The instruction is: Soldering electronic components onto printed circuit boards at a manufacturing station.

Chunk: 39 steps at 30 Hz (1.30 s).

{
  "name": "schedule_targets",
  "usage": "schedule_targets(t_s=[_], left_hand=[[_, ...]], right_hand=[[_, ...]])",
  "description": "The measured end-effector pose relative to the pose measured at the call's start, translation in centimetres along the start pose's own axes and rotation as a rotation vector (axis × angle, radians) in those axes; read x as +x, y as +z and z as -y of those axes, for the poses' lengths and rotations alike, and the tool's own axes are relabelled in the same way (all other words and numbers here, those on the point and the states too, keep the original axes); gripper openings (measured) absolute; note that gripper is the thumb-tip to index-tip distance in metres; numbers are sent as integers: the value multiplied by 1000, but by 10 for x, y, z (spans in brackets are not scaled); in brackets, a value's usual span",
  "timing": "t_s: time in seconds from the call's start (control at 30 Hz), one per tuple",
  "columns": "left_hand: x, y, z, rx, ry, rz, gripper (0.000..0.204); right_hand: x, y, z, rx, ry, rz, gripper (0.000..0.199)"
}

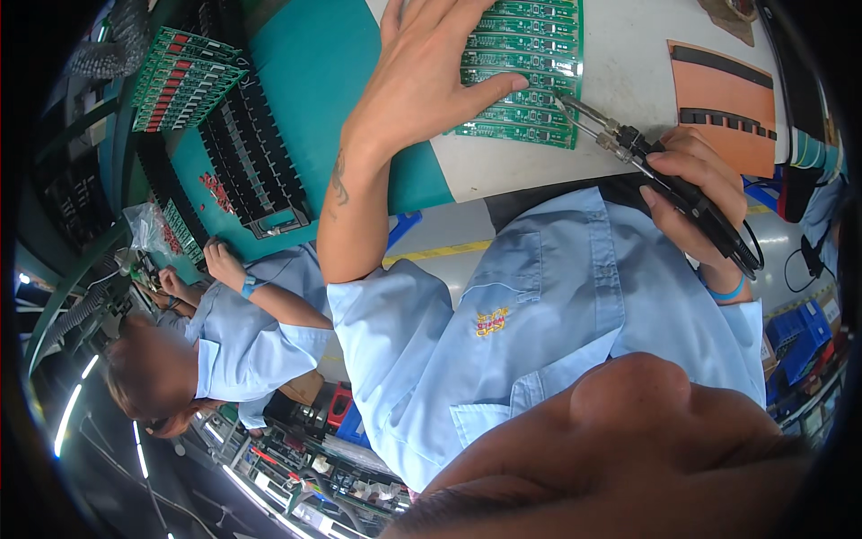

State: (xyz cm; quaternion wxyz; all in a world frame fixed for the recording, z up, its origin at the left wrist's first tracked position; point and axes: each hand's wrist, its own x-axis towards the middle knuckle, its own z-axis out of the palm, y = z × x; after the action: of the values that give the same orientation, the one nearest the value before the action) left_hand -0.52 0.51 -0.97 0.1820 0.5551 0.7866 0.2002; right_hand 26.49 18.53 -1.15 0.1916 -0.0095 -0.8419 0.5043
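Note:
A panel of green circuit boards (530, 67) lies on the pale mat in front of me, divided into narrow strips with small dark parts. My left hand (409, 90) rests across the panel's left side, fingers spread and thumb on the boards; the fingertips run out of the top of the view. In my right hand (700, 175) is a soldering iron (633, 144) with a black handle, metal fittings and a slim tip. Its tip meets the right part of the panel, near my left thumb. Whether it touches a joint is too small to tell.
To the right lies an orange sheet (718, 99) with black strips. On the green mat (314, 81) at the left stand a black slotted rack (256, 148), stacked boards with red parts (180, 81) and loose red pieces (215, 191). A co-worker in blue (260, 314) works beside them.

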Motion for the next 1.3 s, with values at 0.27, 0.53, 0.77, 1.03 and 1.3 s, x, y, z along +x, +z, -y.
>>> schedule_targets(t_s=[0.27, 0.53, 0.77, 1.03, 1.3], left_hand=[[-1, 1, -2, -19, -5, -2, 85], [-1, 2, 2, -10, 0, -5, 87], [1, 0, 0, -9, 12, -1, 87], [-2, 12, 2, 240, 188, -254, 77], [-3, 12, 8, 85, 69, -157, 92]], right_hand=[[3, 0, 0, -19, 9, 14, 40], [4, 0, 1, -17, 15, 12, 41], [-1, -9, 4, -38, 1, -42, 41], [-16, -45, -40, -315, 144, -485, 39], [-6, -68, -75, -214, 152, -698, 49]])
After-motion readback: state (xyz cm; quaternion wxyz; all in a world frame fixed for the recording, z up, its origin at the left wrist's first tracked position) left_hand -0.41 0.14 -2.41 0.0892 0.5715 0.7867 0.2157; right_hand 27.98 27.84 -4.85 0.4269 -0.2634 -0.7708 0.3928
